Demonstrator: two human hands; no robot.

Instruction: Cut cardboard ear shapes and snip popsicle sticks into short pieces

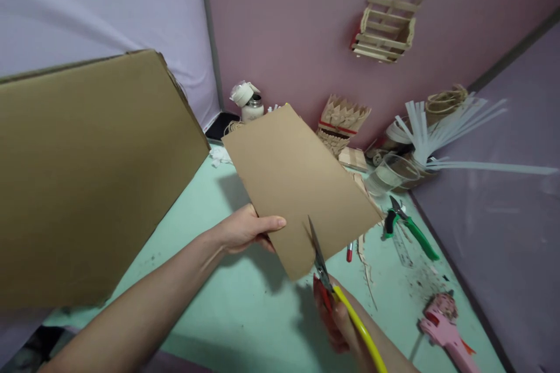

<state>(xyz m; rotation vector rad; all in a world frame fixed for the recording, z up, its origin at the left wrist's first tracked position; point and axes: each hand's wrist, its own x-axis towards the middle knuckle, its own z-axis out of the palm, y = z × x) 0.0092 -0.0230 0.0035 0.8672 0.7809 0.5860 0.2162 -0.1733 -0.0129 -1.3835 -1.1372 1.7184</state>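
Note:
A flat piece of brown cardboard (pixel 297 175) is held up above the mint-green tabletop. My left hand (pixel 251 228) grips its left edge, thumb on top and fingers underneath. In my right hand (pixel 339 320) is a pair of scissors (pixel 322 271) with one red and one yellow handle. One blade lies over the cardboard's near edge, pointing away from me; the other blade is hidden beneath the sheet. A short cut or notch shows at that edge, close to the blades.
A large cardboard sheet (pixel 96 175) stands at the left. On the right lie green-handled pruning shears (pixel 413 230) and a pink glue gun (pixel 448 329). A clear plastic cup (pixel 389 175), white strips (pixel 422 134) and a bottle (pixel 251 108) stand along the back.

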